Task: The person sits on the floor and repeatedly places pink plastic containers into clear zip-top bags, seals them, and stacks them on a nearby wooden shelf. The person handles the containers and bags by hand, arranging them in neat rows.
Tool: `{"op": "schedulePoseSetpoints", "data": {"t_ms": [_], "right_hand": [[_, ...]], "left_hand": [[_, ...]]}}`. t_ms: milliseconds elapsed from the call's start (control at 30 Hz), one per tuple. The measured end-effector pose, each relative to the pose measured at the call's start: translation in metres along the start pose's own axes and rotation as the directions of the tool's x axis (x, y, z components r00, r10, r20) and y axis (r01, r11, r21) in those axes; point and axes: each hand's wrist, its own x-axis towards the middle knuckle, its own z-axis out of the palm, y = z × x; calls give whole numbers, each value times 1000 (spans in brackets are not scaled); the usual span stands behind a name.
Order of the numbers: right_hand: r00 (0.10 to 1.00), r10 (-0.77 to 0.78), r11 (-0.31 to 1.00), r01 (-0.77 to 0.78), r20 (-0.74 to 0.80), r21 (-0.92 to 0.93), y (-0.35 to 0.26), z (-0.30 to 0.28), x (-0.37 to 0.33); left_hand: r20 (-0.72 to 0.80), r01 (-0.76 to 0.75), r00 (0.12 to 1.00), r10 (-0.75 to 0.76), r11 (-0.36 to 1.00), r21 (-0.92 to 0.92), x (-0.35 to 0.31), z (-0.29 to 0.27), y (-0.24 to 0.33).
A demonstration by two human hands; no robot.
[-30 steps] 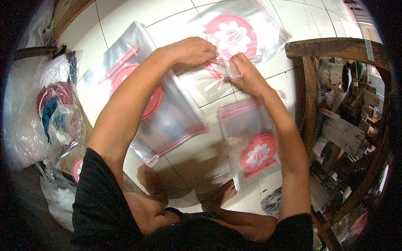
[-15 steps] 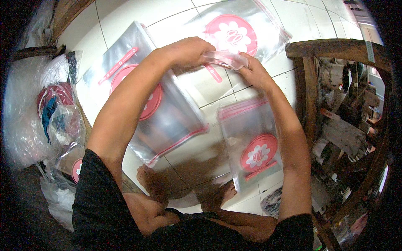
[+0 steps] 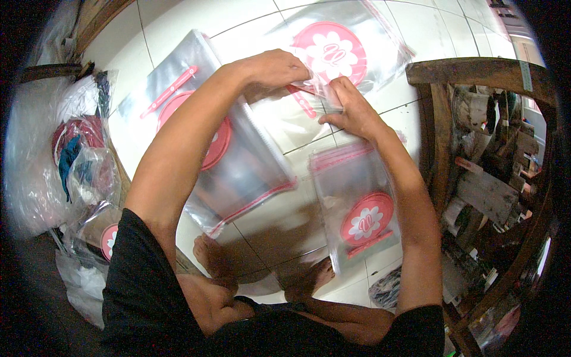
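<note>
A clear plastic bag with a red printed strip (image 3: 304,103) hangs between my hands, its film partly hidden by glare. My left hand (image 3: 278,70) is closed on the bag's upper left part, fingers curled. My right hand (image 3: 355,110) is at the bag's right side with thumb and fingers spread apart, film showing between them. Beyond both hands, another clear bag with a round red flower print (image 3: 331,52) lies on the floor. Under my left forearm is a stack of large clear bags (image 3: 250,160). Below my right hand lies a stack of smaller clear bags (image 3: 351,172).
White floor tiles (image 3: 172,18) lie under the bags, and my bare feet (image 3: 321,275) are at the near side. A dark wooden frame (image 3: 431,137) stands on the right with wooden pieces behind it. Crumpled plastic and cloth (image 3: 89,160) are heaped at the left.
My right hand has moved slightly down and its thumb has spread from the fingers. The bunched film between my hands has dropped and opened out. My left hand has barely shifted.
</note>
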Motion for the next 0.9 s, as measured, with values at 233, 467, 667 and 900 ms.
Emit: {"op": "schedulePoseSetpoints", "data": {"t_ms": [233, 467, 667, 900], "right_hand": [[975, 219, 956, -219, 23, 196, 13, -7, 5], [945, 280, 862, -326, 171, 389, 28, -18, 7], [950, 284, 798, -309, 130, 517, 1, -21, 3], [997, 3, 1000, -3, 77, -7, -5, -7, -4]], "left_hand": [[8, 122, 993, -122, 992, -41, -10, -4, 17], [97, -13, 995, 7, 998, 57, -23, -11, 22], [-144, -85, 985, 96, 994, 75, -6, 8, -10], [-174, -121, 974, 142, 985, 125, 3, 15, -23]]}}
